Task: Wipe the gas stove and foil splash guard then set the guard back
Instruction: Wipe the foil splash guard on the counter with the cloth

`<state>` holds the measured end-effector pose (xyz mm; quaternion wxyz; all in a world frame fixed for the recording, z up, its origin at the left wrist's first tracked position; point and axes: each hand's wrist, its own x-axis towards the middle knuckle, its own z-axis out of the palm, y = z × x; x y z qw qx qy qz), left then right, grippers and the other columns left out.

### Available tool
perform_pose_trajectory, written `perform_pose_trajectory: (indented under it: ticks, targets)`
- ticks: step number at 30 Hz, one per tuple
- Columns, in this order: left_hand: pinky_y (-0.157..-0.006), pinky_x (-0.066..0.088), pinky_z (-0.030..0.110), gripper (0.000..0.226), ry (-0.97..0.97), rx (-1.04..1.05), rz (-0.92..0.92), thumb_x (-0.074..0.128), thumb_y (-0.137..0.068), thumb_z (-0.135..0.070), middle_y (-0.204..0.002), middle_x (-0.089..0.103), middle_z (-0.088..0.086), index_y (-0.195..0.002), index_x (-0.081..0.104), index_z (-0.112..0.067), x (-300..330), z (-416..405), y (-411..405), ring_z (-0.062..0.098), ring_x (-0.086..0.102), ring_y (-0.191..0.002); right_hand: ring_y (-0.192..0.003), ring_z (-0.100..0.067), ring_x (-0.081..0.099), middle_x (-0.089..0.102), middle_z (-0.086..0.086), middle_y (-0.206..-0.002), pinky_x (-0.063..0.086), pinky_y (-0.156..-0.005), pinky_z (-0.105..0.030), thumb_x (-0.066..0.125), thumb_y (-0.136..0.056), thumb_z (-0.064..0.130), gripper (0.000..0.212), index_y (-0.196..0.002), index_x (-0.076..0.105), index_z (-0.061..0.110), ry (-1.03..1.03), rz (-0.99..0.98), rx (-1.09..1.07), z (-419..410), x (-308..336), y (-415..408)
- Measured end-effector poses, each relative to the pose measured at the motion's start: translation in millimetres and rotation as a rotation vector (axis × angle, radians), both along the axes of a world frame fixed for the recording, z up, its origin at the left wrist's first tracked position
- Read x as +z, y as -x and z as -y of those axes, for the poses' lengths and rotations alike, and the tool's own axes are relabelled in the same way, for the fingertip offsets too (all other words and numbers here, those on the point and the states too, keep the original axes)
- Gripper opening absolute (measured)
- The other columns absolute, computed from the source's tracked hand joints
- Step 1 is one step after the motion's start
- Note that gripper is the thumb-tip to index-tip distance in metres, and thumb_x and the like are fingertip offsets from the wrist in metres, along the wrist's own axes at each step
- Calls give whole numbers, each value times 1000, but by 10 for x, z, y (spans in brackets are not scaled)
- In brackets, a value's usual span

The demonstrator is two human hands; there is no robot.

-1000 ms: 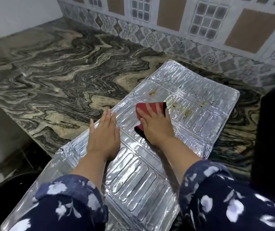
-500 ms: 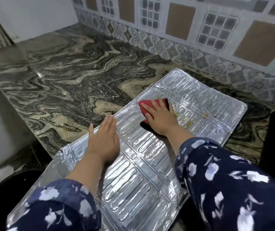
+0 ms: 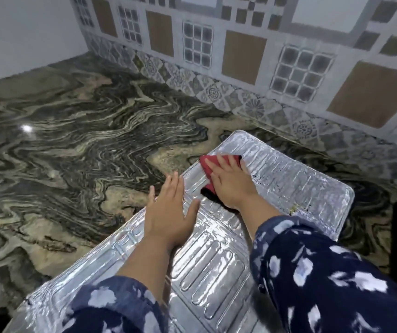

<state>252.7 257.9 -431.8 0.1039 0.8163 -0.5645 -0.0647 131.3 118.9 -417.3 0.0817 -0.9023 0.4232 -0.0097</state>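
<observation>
Head view: right hand (image 3: 231, 183), fingers flat, has slid the red cloth (image 3: 207, 165) to the far edge of the foil splash guard (image 3: 288, 179), which lies flat on the desk (image 3: 72, 152). The left hand (image 3: 168, 212), spread flat, steadies it. Its middle looks cleaner; specks (image 3: 294, 209) remain.

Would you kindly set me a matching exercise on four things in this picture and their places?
1 left hand
2 right hand
3 red cloth
4 foil splash guard

a lies on the marble countertop
b under the right hand
c flat on the guard's left edge
d presses on the cloth

Pairs: 1-c, 2-d, 3-b, 4-a.
</observation>
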Motion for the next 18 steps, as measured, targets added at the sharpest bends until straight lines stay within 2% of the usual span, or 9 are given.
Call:
perform_pose_trajectory:
  ticks: [4,8,12,15,18]
  targets:
    - [-120,-8,43,80,10,14,45,10,-88,-67,-159,-13,-9,-151,-4,-21,-35,10,3,5,-13,-146,-148,-28,2,6,-1,-162,-4,-119,-49,16,-99,37,52,-150,11,32,-10,-14,-184,649,-28,43]
    - [-119,-10,44,78,5,17,78,6,-89,-64,-159,-16,-7,-151,-7,-19,-45,30,10,7,-16,-146,-148,-29,-5,-3,-1,-162,-7,-117,-52,16,-99,35,53,-151,8,28,-52,-62,-326,913,-10,59]
    - [-120,-8,44,76,-9,6,82,4,-90,-60,-159,-15,-4,-151,-7,-17,-46,44,14,10,-15,-147,-148,-28,-5,-1,4,-162,-5,-117,-53,19,-101,32,51,-151,8,29,-135,-36,-230,564,93,36]
    - [-120,-6,46,73,-28,-6,65,4,-91,-56,-160,-13,-2,-151,-5,-16,-10,37,21,12,-13,-147,-148,-24,-5,3,9,-161,-4,-119,-51,19,-101,33,49,-150,14,33,-147,30,-111,-52,117,119]
    - [-121,-4,47,70,-40,-7,65,10,-94,-53,-161,-11,-1,-152,-3,-15,31,36,31,12,-11,-148,-148,-22,-8,2,10,-161,-5,-119,-49,17,-100,39,49,-149,14,36,-110,57,-89,-729,91,312]
